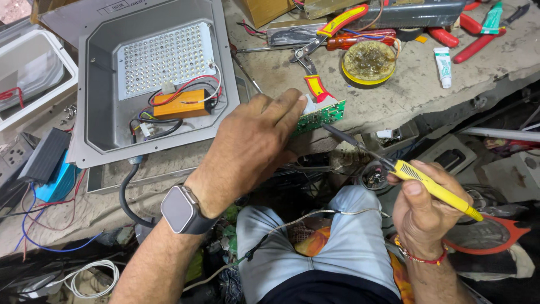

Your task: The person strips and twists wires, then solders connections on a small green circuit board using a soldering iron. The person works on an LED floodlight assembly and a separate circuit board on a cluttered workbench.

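Rough, stained concrete workbench [405,90] in daylight, dark cluttered floor [506,169] beneath its edge.

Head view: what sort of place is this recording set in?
Most likely a small electrical repair workshop. The right hand holds a yellow soldering iron to a green circuit board steadied by the left hand; an opened LED light housing and pliers lie on the worn bench.

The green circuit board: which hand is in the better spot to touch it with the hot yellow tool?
Probably the right hand: it grips the yellow soldering iron, whose tip points at the green circuit board. The left hand is busy pressing that board on the bench edge.
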